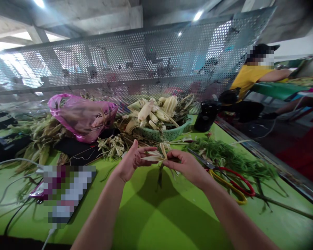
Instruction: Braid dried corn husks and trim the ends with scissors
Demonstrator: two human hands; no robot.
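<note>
My right hand [184, 166] pinches a small bundle of pale corn husk strips [162, 155] between thumb and fingers, above the green table. Dark, thin stems hang below the bundle. Just left of it, my left hand [131, 161] has its thumb raised and its fingers stretched out beside the husk tips; whether they touch the strips I cannot tell. To the right of my right hand lie scissors [231, 182] with one red and one yellow handle loop, blades pointing away to the left.
Behind my hands stands a green basket [169, 133] heaped with husk pieces. A pink plastic bag [83, 114] and dried husks [45, 135] lie left of it. Green plant strands [232, 156], a black container [206, 115] and a cabled phone-like device [74, 191] surround the work area. A person in yellow [247, 78] sits beyond.
</note>
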